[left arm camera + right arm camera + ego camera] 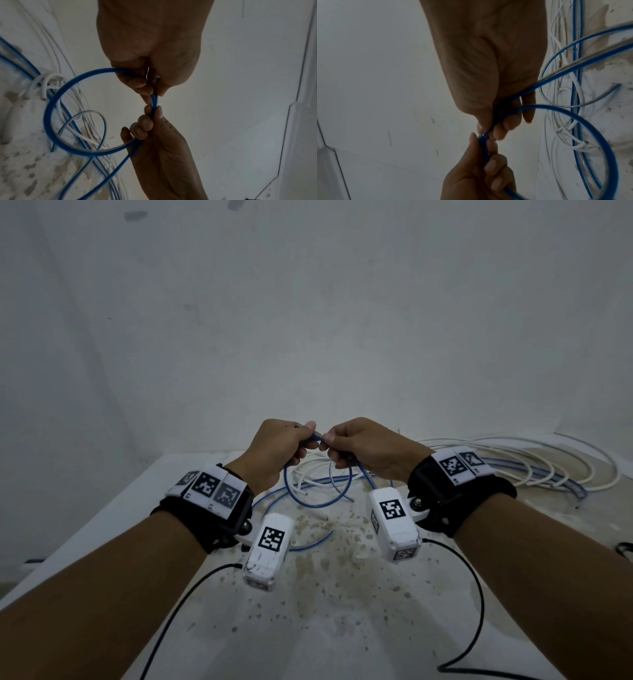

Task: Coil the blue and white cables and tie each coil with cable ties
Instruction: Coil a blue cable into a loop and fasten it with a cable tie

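Observation:
Both hands are raised above the table, close together, holding a loop of the blue cable (310, 501). My left hand (284, 446) pinches the doubled blue strands between thumb and fingers. My right hand (356, 446) pinches the same strands right beside it. In the left wrist view the blue cable (51, 108) forms one round loop hanging between the left hand (147, 83) and the right hand (150, 121). In the right wrist view the blue cable (590, 128) curves away from the right hand (501, 121) towards the left hand (484, 162). The white cable (548, 463) lies in loose loops at the back right.
The white table (342, 594) is stained with brown specks. More blue cable trails over it under the hands and to the right, mixed with white strands. Black wrist-camera leads (479, 594) cross the near part. A white wall stands behind.

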{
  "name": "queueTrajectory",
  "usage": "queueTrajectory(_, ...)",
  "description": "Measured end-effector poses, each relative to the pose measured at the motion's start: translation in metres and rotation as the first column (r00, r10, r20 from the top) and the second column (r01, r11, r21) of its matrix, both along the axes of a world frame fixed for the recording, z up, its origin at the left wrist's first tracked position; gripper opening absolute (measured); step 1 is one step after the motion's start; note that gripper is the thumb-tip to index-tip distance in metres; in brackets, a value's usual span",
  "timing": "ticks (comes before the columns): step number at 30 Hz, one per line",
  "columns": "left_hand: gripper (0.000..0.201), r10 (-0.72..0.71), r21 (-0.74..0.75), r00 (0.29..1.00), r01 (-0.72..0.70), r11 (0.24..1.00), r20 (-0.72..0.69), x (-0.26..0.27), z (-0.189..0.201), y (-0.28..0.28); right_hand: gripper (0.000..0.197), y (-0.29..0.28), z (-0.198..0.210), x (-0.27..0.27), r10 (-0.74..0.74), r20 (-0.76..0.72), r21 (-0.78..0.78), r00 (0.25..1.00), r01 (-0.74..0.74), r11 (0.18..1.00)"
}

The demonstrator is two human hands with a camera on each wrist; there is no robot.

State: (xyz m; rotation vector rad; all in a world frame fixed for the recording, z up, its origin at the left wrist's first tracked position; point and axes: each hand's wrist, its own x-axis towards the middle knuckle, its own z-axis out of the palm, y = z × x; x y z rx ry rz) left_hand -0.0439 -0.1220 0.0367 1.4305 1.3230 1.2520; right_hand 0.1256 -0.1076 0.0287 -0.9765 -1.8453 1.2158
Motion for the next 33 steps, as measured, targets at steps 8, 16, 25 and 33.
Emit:
queueTrajectory(8,0.025,0.004,0.019,0.987,-0.001,1.000,-0.162,-0.002,0.001,0.001,0.021,0.001,-0.002,0.001,0.033,0.002,-0.059,0.999,-0.033,0.998)
queueTrajectory(16,0.024,-0.021,0.148,0.979,0.052,0.988,-0.203,-0.003,-0.002,0.000,0.029,-0.003,-0.001,-0.002,-0.024,0.091,0.036,0.996,0.020,0.999)
queueTrajectory(25,0.050,0.124,0.133,0.979,-0.103,0.986,-0.163,-0.005,-0.002,0.006,0.028,-0.002,0.010,0.002,-0.101,-0.050,-0.075,0.994,0.097,0.992)
queueTrajectory(33,0.053,-0.160,-0.357,0.972,0.089,0.930,-0.174,0.020,-0.028,-0.027,0.031,-0.002,0.038,0.017,-0.263,-0.504,-0.176,0.823,0.200,0.964)
